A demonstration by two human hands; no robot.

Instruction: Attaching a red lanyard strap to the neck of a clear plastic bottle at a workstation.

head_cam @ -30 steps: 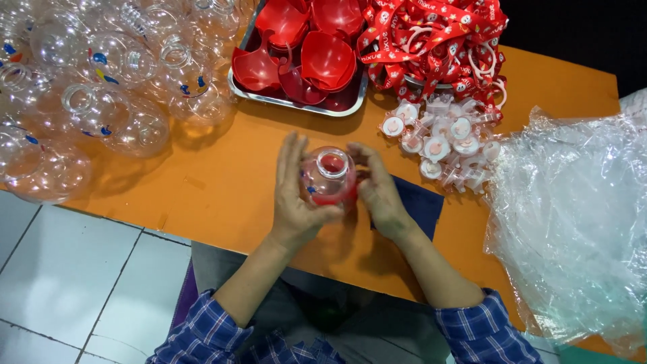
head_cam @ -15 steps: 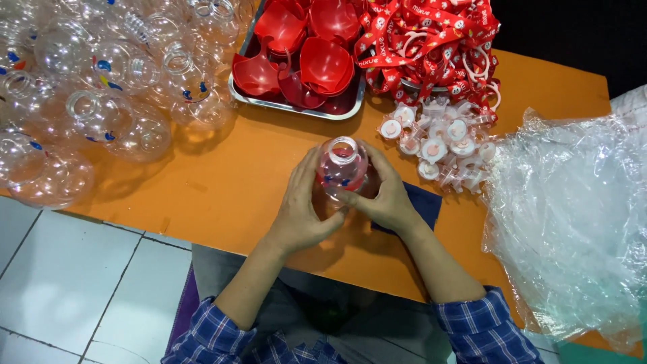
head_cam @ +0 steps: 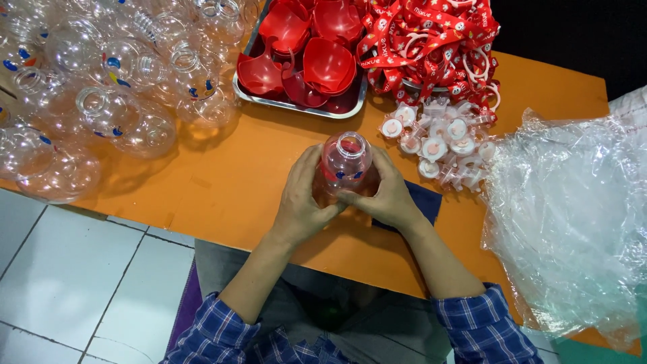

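Just in front of the metal tray point(head_cam: 269, 101), over the orange worktop point(head_cam: 222, 175), a clear round bottle point(head_cam: 346, 165) sits upright with its open mouth toward the camera, and both hands close around it. The left hand point(head_cam: 301, 202) cups its left side and the right hand point(head_cam: 385, 197) wraps the right, fingers laid across the front, so the grip of each is shut on the bottle; held from both sides like this, it looks steadied against turning or tipping. Something red shows through its wall, though what it is I cannot tell. The tray holds red bowl-shaped parts point(head_cam: 328, 64), heaped within easy reach. Right of the tray lies a tangle of red printed straps point(head_cam: 431, 37), and below them, right of the bottle, a cluster of small clear caps point(head_cam: 438, 138). Left of the tray a pile of empty clear bottles point(head_cam: 108, 87) spreads out. Far right of the tray, crumpled clear plastic bags point(head_cam: 566, 209) lie heaped.
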